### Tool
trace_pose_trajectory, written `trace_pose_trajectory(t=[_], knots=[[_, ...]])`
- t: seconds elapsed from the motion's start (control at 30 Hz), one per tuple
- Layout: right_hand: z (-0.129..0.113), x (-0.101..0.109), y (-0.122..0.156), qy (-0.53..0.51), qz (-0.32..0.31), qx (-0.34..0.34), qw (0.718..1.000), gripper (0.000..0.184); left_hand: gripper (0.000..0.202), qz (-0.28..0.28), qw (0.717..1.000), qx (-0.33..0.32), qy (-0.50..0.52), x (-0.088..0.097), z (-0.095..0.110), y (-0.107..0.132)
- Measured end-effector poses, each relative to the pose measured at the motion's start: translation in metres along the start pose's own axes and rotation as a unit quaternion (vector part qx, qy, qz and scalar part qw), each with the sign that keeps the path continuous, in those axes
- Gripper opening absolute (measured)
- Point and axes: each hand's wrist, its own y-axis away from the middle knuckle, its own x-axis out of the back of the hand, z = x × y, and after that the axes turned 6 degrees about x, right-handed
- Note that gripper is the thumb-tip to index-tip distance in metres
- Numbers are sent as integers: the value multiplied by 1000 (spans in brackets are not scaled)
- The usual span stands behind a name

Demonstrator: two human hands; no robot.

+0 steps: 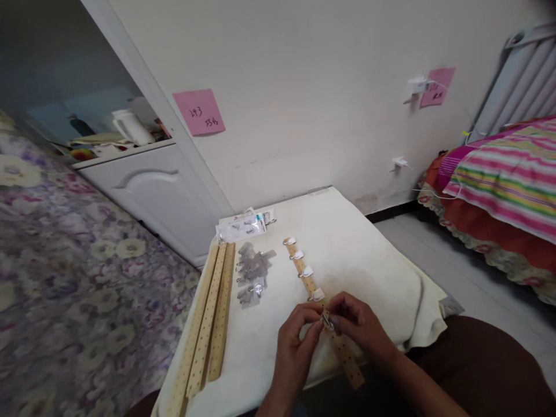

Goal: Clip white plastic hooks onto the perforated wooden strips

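Note:
Over a perforated wooden strip (347,359), my left hand (299,336) and my right hand (358,324) meet, thumbs and fingers pinched on a small shiny metal ring (326,322). Its exact form is partly covered by my fingertips. Farther up the strip sit several metal rings with white tags, the nearest tag (317,295) just beyond my fingers and the farthest tag (291,240) at the strip's far end. To the left lies a group of small clear plastic bags (254,269) with metal pieces inside.
More perforated wooden strips (222,313) lie along the left side of the cloth-covered table (360,243). Flat plastic packets (243,227) rest at the back left. A flowered curtain (99,278) hangs left, and a bed (499,191) stands right.

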Motion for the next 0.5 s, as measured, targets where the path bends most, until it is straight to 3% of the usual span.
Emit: trace_pose_trajectory(t=[0.33,0.43,0.5], knots=[[-5,-10,7,158,-18,49,986,15,25,93,989,103,54,-5,0,-2],[-2,-12,9,174,-7,40,984,8,28,97,986,124,60,-5,-7,-2],[-2,-11,11,157,-14,28,987,14,28,92,983,137,77,-6,-12,0]])
